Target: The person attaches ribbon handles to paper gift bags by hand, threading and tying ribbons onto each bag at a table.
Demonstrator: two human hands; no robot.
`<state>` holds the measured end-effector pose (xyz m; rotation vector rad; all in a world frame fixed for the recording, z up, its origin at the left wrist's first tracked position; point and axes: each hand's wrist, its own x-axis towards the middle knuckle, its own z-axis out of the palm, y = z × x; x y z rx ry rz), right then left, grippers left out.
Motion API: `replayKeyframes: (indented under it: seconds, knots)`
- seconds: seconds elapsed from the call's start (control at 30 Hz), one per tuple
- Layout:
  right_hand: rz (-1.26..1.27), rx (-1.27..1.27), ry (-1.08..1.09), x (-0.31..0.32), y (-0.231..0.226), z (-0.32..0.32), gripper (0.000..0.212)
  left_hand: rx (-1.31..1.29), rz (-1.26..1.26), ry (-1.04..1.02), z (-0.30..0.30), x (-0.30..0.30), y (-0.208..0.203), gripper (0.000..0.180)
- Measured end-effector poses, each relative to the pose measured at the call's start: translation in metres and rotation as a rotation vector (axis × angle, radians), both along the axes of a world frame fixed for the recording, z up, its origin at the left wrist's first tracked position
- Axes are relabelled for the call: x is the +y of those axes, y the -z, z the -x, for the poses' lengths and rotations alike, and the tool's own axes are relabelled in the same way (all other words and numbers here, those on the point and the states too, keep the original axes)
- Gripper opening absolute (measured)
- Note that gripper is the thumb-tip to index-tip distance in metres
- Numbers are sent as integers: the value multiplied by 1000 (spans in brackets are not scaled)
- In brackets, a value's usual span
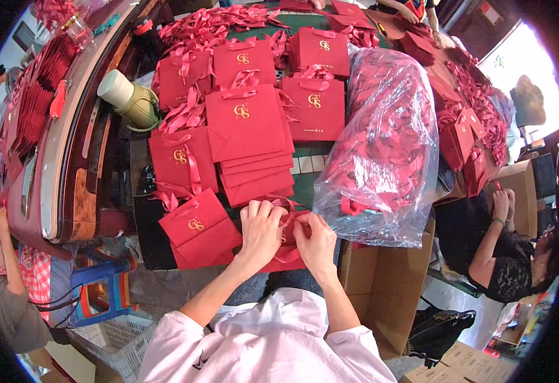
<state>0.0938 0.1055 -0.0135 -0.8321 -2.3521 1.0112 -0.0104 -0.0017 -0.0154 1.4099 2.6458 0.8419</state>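
Observation:
At the near table edge, a small red paper gift bag (287, 260) with a gold emblem lies partly under my hands. My left hand (261, 231) is closed at its top edge, fingers curled over the bag and its red ribbon. Pinched fingers of my right hand (316, 242) hold the ribbon at the bag's upper right. Just beyond is a fanned stack of red gift bags (244, 124). Left of my left hand lie more red bags (199, 230) with ribbon handles. The fingertips and the ribbon's exact path are partly hidden.
A clear plastic sack of red ribbons (385, 134) lies to the right, above an open cardboard box (382, 287). A green cup with a pale lid (126, 99) stands left. Other people work at both sides; a blue stool (104, 284) stands lower left.

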Motion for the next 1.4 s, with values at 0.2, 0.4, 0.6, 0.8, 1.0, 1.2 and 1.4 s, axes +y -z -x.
replayKeyframes:
  seconds: [0.2, 0.4, 0.6, 0.8, 1.0, 1.2, 1.4]
  knots:
    - [51, 55, 18, -1, -6, -3, 10, -55, -58, -36, -7, 1, -7, 29]
    - [-15, 25, 15, -3, -14, -2, 10, -113, -97, -30, -11, -2, -11, 32]
    - [-48, 40, 18, -7, -14, 1, 8, -224, -146, -49, -6, -3, -13, 32]
    - [296, 14, 20, -3, -23, -1, 9, -270, -155, 2, 2, -11, -15, 32]
    - [-2, 22, -59, -7, -23, -3, 9, -327, -74, 70, 10, -13, -17, 27]
    - [-14, -49, -106, -4, -28, -5, 10, -444, -129, 80, 12, -13, -15, 19]
    - [14, 51, -30, -7, -18, -3, 13, -364, -104, 79, 8, -9, -22, 25]
